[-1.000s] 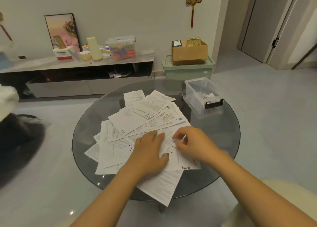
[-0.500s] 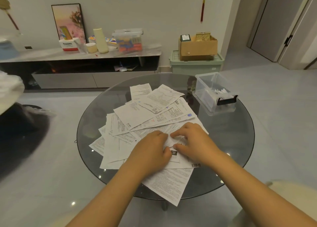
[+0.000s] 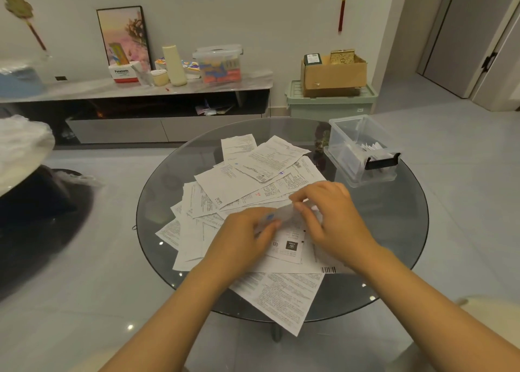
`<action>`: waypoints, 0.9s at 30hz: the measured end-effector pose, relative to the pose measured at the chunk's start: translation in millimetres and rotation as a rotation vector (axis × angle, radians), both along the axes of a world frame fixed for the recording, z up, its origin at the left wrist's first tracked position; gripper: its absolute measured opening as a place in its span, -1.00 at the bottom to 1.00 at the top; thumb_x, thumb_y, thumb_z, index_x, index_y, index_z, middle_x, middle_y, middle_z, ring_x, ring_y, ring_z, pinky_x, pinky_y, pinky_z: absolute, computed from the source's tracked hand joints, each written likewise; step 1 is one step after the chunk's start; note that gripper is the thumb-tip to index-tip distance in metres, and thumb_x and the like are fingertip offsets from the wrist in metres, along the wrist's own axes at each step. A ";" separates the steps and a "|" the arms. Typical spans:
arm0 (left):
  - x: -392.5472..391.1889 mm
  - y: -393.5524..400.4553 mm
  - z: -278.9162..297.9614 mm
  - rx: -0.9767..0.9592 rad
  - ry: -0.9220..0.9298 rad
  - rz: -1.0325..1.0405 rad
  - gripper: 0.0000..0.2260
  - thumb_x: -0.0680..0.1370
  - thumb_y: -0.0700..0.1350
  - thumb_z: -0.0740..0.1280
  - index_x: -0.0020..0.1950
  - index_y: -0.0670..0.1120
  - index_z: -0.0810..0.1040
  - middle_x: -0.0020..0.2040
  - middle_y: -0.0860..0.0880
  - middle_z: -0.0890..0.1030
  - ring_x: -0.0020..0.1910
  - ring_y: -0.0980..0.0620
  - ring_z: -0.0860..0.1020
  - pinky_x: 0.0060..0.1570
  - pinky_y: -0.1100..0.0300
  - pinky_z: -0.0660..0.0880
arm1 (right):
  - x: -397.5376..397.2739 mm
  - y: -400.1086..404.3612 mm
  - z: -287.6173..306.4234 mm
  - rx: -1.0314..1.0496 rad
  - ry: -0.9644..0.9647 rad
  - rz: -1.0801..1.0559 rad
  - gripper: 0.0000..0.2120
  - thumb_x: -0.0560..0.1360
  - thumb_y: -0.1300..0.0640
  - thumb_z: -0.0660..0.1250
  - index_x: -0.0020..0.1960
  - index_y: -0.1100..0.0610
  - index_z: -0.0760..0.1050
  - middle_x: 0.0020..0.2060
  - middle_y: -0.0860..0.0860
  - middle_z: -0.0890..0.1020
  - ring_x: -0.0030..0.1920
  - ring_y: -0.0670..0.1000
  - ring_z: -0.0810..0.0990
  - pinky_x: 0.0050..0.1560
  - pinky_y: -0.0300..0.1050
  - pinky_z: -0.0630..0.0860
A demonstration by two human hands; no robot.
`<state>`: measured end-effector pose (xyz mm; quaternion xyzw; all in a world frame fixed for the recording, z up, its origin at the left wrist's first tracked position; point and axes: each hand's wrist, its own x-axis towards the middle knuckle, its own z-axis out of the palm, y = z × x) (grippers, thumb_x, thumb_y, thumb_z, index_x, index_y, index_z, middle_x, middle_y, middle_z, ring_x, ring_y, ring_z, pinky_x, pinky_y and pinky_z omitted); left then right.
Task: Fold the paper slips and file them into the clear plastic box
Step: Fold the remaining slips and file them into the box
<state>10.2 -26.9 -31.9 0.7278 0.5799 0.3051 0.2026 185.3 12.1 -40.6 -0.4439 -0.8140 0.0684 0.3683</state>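
- Paper slips (image 3: 233,186) lie in one overlapping heap, too many to count, on the round glass table (image 3: 394,231).
- One clear plastic box (image 3: 363,149), at the table's far right, holds a few folded slips.
- Two hands: left hand (image 3: 242,239) and right hand (image 3: 332,216) each pinch one blurred slip (image 3: 284,216) above the heap.

Both bare forearms reach forward from the lower edge and converge, wrists close together. The left hand (image 3: 242,235) lies knuckles up, fingers curled, its fingertips pinching a slip (image 3: 284,216). The right hand (image 3: 330,216) arches just beside it, thumb and forefinger pinched on the same slip, the other fingers bent loosely downward
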 end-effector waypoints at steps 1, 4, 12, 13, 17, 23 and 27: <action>-2.2 -0.7 1.5 -0.021 -0.066 0.015 -0.88 0.55 -0.02 0.31 0.02 0.10 0.61 -0.17 0.23 0.60 -0.15 0.26 0.52 -0.16 0.46 0.36 | 2.8 -2.2 3.0 0.014 0.006 0.005 -0.82 0.50 -0.01 0.19 -0.13 0.04 0.51 -0.20 -0.10 0.57 -0.05 -0.06 0.45 0.12 -0.29 0.13; -10.4 -5.7 7.8 -0.159 -0.235 0.014 -0.89 0.55 0.01 0.28 -0.04 0.13 0.61 -0.19 0.22 0.66 -0.17 0.32 0.57 -0.19 0.46 0.42 | 14.6 -9.1 13.5 -0.114 0.045 0.000 -0.77 0.42 -0.23 0.26 -0.13 -0.09 0.46 -0.19 -0.19 0.55 -0.07 -0.10 0.45 0.06 -0.24 0.26; -11.0 -17.8 0.5 -0.445 -0.544 0.135 -0.86 0.57 -0.03 0.28 0.02 0.04 0.62 -0.03 0.09 0.69 -0.03 0.06 0.65 0.13 -0.01 0.53 | 20.7 -16.4 10.0 -0.807 0.297 0.094 -0.61 0.40 0.09 0.45 0.17 -0.03 0.40 -0.09 -0.11 0.69 -0.10 -0.12 0.66 0.05 -0.09 0.57; -10.3 -17.0 -1.1 -0.436 -0.525 0.159 -0.88 0.57 -0.05 0.28 0.01 0.04 0.61 -0.04 0.07 0.69 -0.04 0.05 0.65 0.10 -0.01 0.55 | 18.8 -17.3 6.3 -0.831 0.280 0.093 -0.58 0.41 0.12 0.45 0.20 -0.02 0.38 -0.07 -0.13 0.68 -0.09 -0.15 0.66 0.06 -0.10 0.57; -5.2 -18.5 -1.6 -0.335 -0.254 0.200 -0.80 0.46 -0.05 0.41 0.06 0.08 0.49 -0.05 0.16 0.59 -0.10 0.20 0.56 -0.20 0.29 0.49 | 10.1 -19.8 -4.4 -0.721 0.071 -0.002 -0.39 0.40 0.12 0.45 0.34 -0.05 0.24 -0.10 -0.16 0.60 -0.19 -0.25 0.54 -0.21 -0.43 0.45; -3.7 -23.8 -8.0 -0.318 -0.041 0.128 -0.09 0.31 -0.03 0.55 0.50 0.08 0.07 0.32 0.13 0.36 0.27 0.10 0.36 0.13 0.27 0.31 | 1.1 -32.3 -12.9 -0.592 -0.140 -0.047 -0.09 0.36 -0.09 0.45 0.47 -0.16 -0.09 0.33 -0.11 0.39 0.25 -0.01 0.42 0.11 -0.11 0.44; -19.2 -22.3 -12.1 -0.330 -0.002 0.147 -0.01 0.30 -0.04 0.56 0.54 0.05 -0.03 0.32 0.05 0.37 0.20 0.12 0.44 0.13 0.28 0.42 | 11.2 -28.4 -11.2 -0.524 -0.279 -0.051 -0.17 0.38 -0.14 0.41 0.47 -0.24 -0.05 0.23 -0.12 0.46 0.21 -0.01 0.44 0.13 -0.11 0.39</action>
